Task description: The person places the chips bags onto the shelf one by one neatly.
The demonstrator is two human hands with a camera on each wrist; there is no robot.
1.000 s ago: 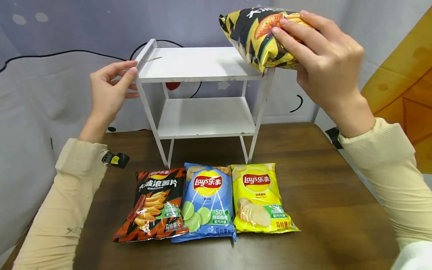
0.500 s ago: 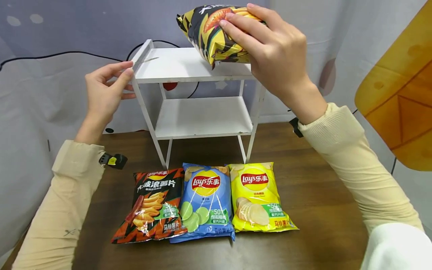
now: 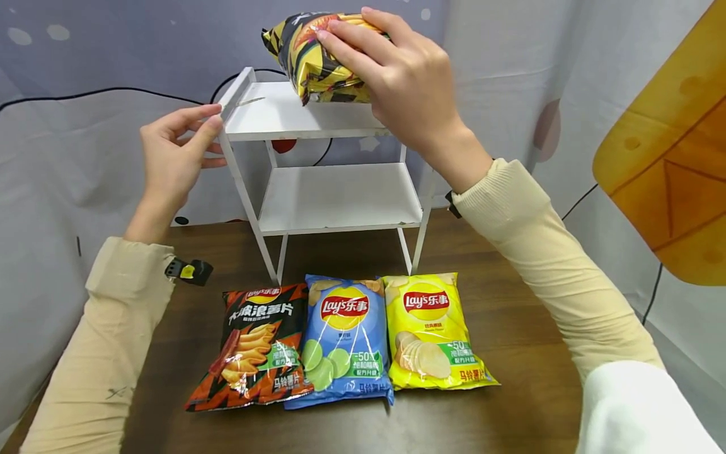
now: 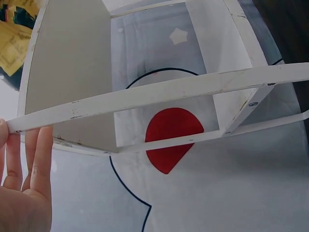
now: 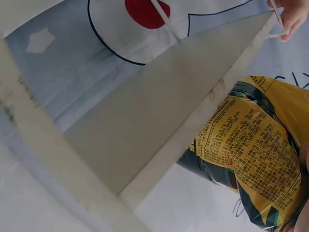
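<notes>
Above the top board of a small white two-tier shelf (image 3: 340, 195), my right hand (image 3: 408, 85) grips a black-and-yellow bag of potato chips (image 3: 317, 66), its fingers spread over the front. The printed back of that chip bag (image 5: 253, 150) shows in the right wrist view, beyond the board's edge. My left hand (image 3: 176, 148) pinches the shelf's upper left corner between thumb and fingers; the left wrist view shows the fingers (image 4: 42, 157) against its white frame. On the table lie a black-and-red chip bag (image 3: 255, 347), a blue one (image 3: 347, 340) and a yellow one (image 3: 433, 334), side by side.
The shelf stands on a brown wooden table (image 3: 527, 353), behind the three bags. Pale patterned cloth (image 3: 499, 94) hangs behind and at the sides. A black cable (image 3: 113, 89) runs behind the shelf. An orange shape (image 3: 669, 176) is at the right.
My right hand has carried the black-and-yellow chip bag leftward, from the shelf's right end to over the top board. My left hand stays at the shelf's corner. The head view has shifted slightly.
</notes>
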